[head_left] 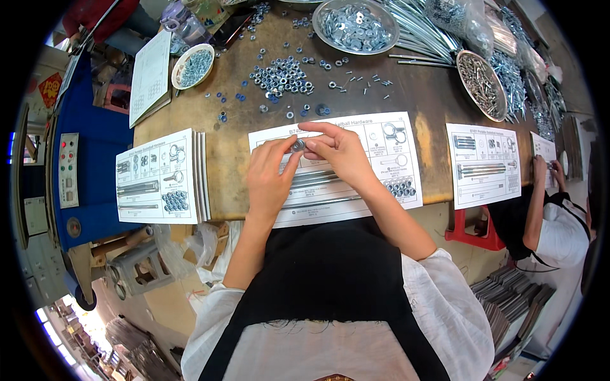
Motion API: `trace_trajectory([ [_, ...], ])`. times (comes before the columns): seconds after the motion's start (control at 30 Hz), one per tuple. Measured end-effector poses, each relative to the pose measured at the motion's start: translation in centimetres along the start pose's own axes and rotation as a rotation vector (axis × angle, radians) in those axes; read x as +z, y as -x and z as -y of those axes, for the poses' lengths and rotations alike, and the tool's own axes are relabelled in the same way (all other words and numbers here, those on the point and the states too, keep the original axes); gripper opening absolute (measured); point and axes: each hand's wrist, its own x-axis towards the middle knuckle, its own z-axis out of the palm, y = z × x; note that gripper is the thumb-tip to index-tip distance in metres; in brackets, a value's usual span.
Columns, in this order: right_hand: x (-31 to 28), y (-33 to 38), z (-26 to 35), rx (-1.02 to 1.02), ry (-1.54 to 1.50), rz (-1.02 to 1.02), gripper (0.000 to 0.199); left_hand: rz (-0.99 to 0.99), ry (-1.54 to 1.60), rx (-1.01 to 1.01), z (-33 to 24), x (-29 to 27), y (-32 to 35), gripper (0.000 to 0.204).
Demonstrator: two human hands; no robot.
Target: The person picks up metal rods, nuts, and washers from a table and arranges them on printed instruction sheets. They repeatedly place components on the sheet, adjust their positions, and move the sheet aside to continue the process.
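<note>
A small round metal washer [298,145] is pinched in the fingertips of my left hand [269,179], just above a printed hardware card [407,147]. My right hand [343,156] meets it from the other side, thumb and fingers closed at the washer's edge. Whether more than one washer is there, I cannot tell. The card lies at the table's near edge and shows pictures of bolts, nuts and clamps. Beyond my hands, a loose pile of lock nuts [279,77] with blue inserts spreads on the table.
A metal bowl of washers [356,28], a small bowl of tiny parts [193,66] and a bowl of screws [481,84] stand farther back. Long metal rods [422,28] lie at the back right. Card stacks flank me [155,178]. At the far right, another person works [559,222].
</note>
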Motion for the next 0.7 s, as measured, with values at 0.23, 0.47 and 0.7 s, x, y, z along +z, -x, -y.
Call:
trace_trajectory([
  [0.23, -3.7, 1.4, 1.7, -0.104, 0.18, -0.103, 0.039, 0.174, -0.03, -0.066, 1.1, 1.3, 1.1, 0.024],
  [0.47, -8.4, 2.3, 3.5, -0.122, 0.094, -0.328, 0.026, 0.166, -0.498, 0.16, 3.0, 5.7, 1.8, 0.026],
  [0.7, -10.5, 4.1, 0.9, -0.045, 0.074, -0.345, 0.025, 0.2, -0.498, 0.13, 2.3, 4.7, 1.9, 0.022],
])
